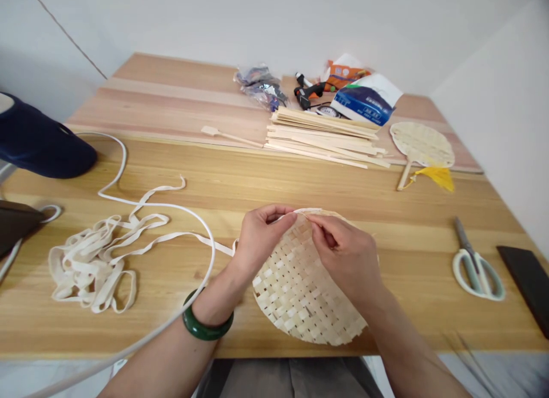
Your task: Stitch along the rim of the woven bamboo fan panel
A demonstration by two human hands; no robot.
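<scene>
The wide wooden counter point(412, 215) carries everything, and a paler wooden board point(171, 83) lies on its far side. Near the front edge, in the middle, a round woven bamboo panel point(304, 289) lies flat on the wood, its strips crossing over and under each other. Both forearms come from the near side and reach to this panel. The left hand point(261, 238) stands on the panel's upper rim with the wrist lifted, and its grip is closed over the edge, fingers curled. The right hand point(347, 261) is just beside it, turned inward, and its grip is almost closed, pinching the same rim. A green bangle point(209, 325) sits on the left wrist.

To the left lies a loose bundle of white strips point(90, 266), and one strip of it reaches the panel. A white cord point(210, 255) passes near the left forearm. Farther back are a stack of bamboo strips point(326, 138) and a finished round fan point(422, 146) with a yellow tassel point(437, 178). At the right lie scissors point(476, 272) with pale handles.
</scene>
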